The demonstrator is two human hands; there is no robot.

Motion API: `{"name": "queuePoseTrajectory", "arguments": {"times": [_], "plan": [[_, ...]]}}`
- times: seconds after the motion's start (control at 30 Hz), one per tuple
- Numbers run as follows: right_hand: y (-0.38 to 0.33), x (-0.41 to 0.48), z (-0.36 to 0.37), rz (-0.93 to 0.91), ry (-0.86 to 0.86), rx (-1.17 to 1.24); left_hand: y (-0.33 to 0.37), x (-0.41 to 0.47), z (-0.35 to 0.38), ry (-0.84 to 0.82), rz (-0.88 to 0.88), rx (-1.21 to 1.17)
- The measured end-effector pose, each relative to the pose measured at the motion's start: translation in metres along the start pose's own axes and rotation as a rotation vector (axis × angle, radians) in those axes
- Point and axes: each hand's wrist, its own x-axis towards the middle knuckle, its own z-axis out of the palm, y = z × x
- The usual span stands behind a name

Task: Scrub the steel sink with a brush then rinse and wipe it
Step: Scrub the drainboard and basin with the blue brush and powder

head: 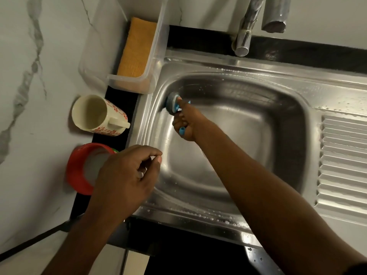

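Brush (170, 101) (handle mostly hidden)

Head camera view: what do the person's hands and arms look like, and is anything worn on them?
No gloves, rings, watch or bracelet show on the left hand or the right hand. The left forearm and right forearm are uncovered. A dark strip at the bottom right corner may be a sleeve edge, but too little shows to tell.
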Motion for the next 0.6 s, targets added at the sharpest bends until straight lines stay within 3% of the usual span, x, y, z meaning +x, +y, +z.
{"name": "queuePoseTrajectory", "arguments": {"times": [0.23, 0.37, 0.6], "plan": [[0.062, -0.021, -0.020, 0.144, -0.025, -0.222, -0.008, -0.016, -0.011, 0.034, -0.023, -0.003], [0.048, -0.078, -0.019, -0.047, -0.072, -0.376, -0.009, -0.032, -0.026, 0.092, -0.022, -0.011], [0.058, -0.160, 0.028, -0.482, -0.045, -0.879, -0.026, -0.062, -0.053, 0.212, -0.060, 0.024]]}}
